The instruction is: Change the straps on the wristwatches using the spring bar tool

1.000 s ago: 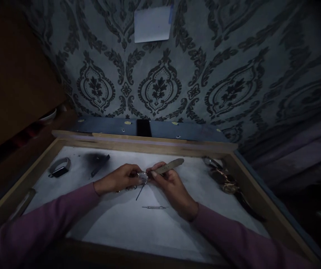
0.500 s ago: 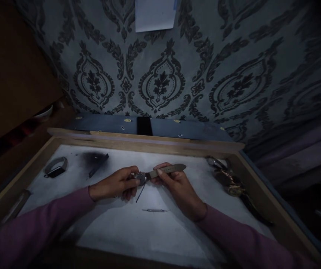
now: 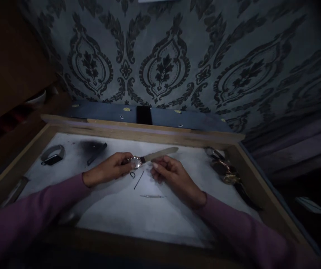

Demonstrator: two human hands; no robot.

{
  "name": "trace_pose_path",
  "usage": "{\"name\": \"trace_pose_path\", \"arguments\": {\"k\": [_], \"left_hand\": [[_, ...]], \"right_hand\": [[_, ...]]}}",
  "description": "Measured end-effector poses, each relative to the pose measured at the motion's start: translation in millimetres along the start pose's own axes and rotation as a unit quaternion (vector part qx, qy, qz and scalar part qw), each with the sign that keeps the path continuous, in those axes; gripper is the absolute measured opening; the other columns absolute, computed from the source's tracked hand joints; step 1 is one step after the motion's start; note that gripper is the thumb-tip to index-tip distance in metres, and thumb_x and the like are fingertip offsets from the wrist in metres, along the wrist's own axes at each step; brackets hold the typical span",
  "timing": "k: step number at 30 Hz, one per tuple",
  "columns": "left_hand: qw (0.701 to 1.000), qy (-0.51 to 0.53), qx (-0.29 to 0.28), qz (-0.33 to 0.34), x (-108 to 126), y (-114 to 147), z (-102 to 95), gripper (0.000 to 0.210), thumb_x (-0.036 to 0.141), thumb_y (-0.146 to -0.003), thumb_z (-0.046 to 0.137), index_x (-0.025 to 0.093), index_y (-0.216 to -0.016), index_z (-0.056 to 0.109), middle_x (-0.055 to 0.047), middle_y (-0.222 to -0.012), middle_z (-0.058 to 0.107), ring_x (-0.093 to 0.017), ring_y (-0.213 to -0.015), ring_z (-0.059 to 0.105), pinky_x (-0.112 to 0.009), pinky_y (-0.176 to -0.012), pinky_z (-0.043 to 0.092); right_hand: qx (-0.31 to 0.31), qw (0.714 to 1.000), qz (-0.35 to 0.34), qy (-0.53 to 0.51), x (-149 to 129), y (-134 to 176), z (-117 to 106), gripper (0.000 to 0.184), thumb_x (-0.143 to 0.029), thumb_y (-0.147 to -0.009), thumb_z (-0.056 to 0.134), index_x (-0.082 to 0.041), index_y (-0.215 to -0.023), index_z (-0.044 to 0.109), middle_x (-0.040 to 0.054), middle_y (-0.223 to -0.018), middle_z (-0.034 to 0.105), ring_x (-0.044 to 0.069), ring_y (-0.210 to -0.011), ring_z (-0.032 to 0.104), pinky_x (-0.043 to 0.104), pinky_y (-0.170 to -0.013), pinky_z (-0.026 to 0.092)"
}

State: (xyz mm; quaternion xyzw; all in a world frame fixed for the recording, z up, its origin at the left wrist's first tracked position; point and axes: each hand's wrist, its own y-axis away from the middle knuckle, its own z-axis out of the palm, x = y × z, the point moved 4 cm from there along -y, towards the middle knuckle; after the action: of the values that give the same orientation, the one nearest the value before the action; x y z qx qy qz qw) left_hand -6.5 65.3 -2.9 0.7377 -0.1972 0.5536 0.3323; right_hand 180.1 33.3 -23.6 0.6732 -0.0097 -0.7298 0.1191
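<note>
My left hand (image 3: 112, 168) is closed around the case of a wristwatch (image 3: 136, 162), thumb near its bright round face. A pale strap (image 3: 162, 152) sticks out from the case to the right, its dark end at the case. Just below the strap is my right hand (image 3: 171, 172), fingers curled and thumb against fingertip; whatever they pinch is too small to make out. On the white sheet under the watch lie a small dark loop (image 3: 133, 175) and a thin dark stick (image 3: 138, 180). Nearer me rests a slim metal double-ended tool (image 3: 152, 196).
A wooden-rimmed tray (image 3: 166, 131) surrounds the white sheet. A smartwatch (image 3: 53, 155) and a dark strap-like piece (image 3: 96, 154) lie at left. Several watches (image 3: 229, 175) are along the right side. Behind the rim lies a black phone (image 3: 144, 115), before a patterned wall.
My right hand's fingers have slid off the strap to below it. The watch has tilted and its face catches light. The dark loop now shows beneath. The view has dipped.
</note>
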Motion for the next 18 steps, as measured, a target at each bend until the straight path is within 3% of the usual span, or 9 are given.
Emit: {"name": "trace_pose_path", "arguments": {"k": [4, 6, 8, 12, 15, 18], "left_hand": [[1.0, -0.015, 0.004, 0.009, 1, 1, -4.1, 0.031, 0.046, -0.089, 0.055, 0.014, -0.092, 0.055, 0.008, -0.055, 0.04, -0.006, -0.046, 0.033, -0.019, -0.043, 0.025], [1.0, -0.026, -0.001, 0.009, 1, 1, -3.9, 0.03, 0.044, -0.089, 0.055, 0.014, -0.09, 0.054, 0.008, -0.055, 0.04, -0.006, -0.046, 0.033, -0.019, -0.043, 0.026], [0.999, -0.036, -0.003, 0.01, 0, 1, -3.1, 0.03, 0.045, -0.09, 0.054, 0.014, -0.089, 0.054, 0.008, -0.055, 0.04, -0.006, -0.046, 0.034, -0.019, -0.043, 0.026], [0.999, -0.035, -0.005, 0.006, -4, -1, -2.1, 0.032, 0.047, -0.091, 0.053, 0.014, -0.09, 0.054, 0.008, -0.056, 0.042, -0.006, -0.046, 0.034, -0.019, -0.043, 0.026], [1.0, -0.027, -0.01, -0.004, -6, -2, -1.7, 0.032, 0.047, -0.09, 0.053, 0.015, -0.09, 0.052, 0.008, -0.055, 0.041, -0.006, -0.044, 0.034, -0.019, -0.042, 0.027], [0.999, -0.034, -0.015, -0.01, -6, -3, -1.7, 0.031, 0.047, -0.09, 0.053, 0.016, -0.087, 0.051, 0.008, -0.054, 0.041, -0.006, -0.043, 0.035, -0.02, -0.042, 0.027]], "right_hand": [[-0.08, 0.976, -0.046, 0.196, -6, 10, 8, 0.019, -0.035, -0.086, 0.064, -0.018, -0.076, 0.061, -0.003, -0.063, 0.056, 0.012, -0.055, 0.05, 0.025, -0.052, 0.038], [-0.124, 0.929, -0.097, 0.336, -13, 18, 16, 0.015, -0.029, -0.085, 0.066, -0.018, -0.077, 0.061, -0.001, -0.07, 0.059, 0.014, -0.062, 0.052, 0.026, -0.056, 0.039], [-0.174, 0.864, -0.143, 0.451, -18, 26, 24, 0.014, -0.027, -0.082, 0.072, -0.017, -0.083, 0.062, 0.0024, -0.081, 0.062, 0.017, -0.069, 0.056, 0.028, -0.061, 0.042], [-0.235, 0.767, -0.174, 0.57, -21, 37, 35, 0.01, -0.022, -0.085, 0.069, -0.016, -0.085, 0.06, 0.0057, -0.088, 0.063, 0.019, -0.073, 0.057, 0.029, -0.061, 0.042], [-0.248, 0.738, -0.184, 0.6, -21, 39, 39, 0.01, -0.013, -0.088, 0.06, -0.016, -0.079, 0.057, 0.0055, -0.084, 0.062, 0.018, -0.069, 0.054, 0.029, -0.059, 0.042], [-0.248, 0.746, -0.195, 0.586, -21, 38, 39, 0.014, -0.01, -0.089, 0.054, -0.017, -0.078, 0.055, 0.0053, -0.082, 0.061, 0.017, -0.068, 0.052, 0.03, -0.06, 0.042]]}}
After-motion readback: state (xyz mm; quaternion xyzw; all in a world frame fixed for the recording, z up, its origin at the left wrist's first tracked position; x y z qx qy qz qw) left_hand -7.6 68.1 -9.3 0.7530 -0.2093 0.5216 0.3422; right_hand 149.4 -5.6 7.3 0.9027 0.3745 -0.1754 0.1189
